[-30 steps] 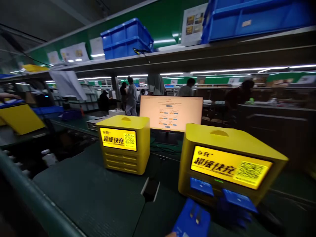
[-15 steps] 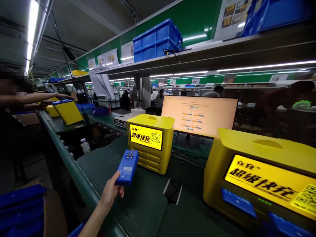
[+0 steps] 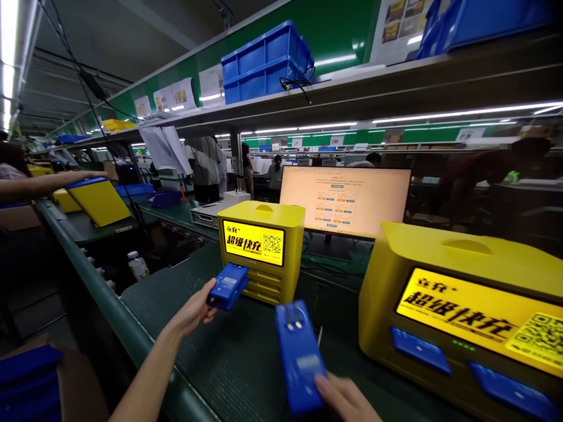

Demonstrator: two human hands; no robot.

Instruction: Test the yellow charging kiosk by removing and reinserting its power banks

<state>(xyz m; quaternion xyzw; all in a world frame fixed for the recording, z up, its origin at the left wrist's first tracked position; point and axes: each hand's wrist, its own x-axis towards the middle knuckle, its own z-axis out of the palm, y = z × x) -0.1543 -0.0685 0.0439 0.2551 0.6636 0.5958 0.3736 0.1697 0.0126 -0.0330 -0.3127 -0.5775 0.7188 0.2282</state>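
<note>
My left hand (image 3: pixel 196 308) is closed around a blue power bank (image 3: pixel 229 282), and a second blue edge shows beneath it. Its far end meets the upper slot area of a yellow power bank station (image 3: pixel 292 240) with a lit front panel; I cannot tell whether it is inside. In my right hand (image 3: pixel 345 398), thumb on top, is another blue power bank (image 3: pixel 299 357), metal contacts pointing away from me. To the right stands a larger-looking yellow station (image 3: pixel 373 293), with a blue power bank (image 3: pixel 420 350) and another (image 3: pixel 512 390) in its front slots.
A lit monitor (image 3: pixel 347 202) stands behind the stations. Blue crates (image 3: pixel 268 64) sit on the overhead shelf. A box of blue items (image 3: pixel 29 375) is at lower left. At far left, a co-worker's arm (image 3: pixel 44 184) rests on a yellow unit (image 3: pixel 103 202). A bottle (image 3: pixel 138 265) stands left.
My left hand has brought its power bank up to the left station's front and tilted it flatter. My right hand has come into view holding another power bank. The view has shifted slightly.
</note>
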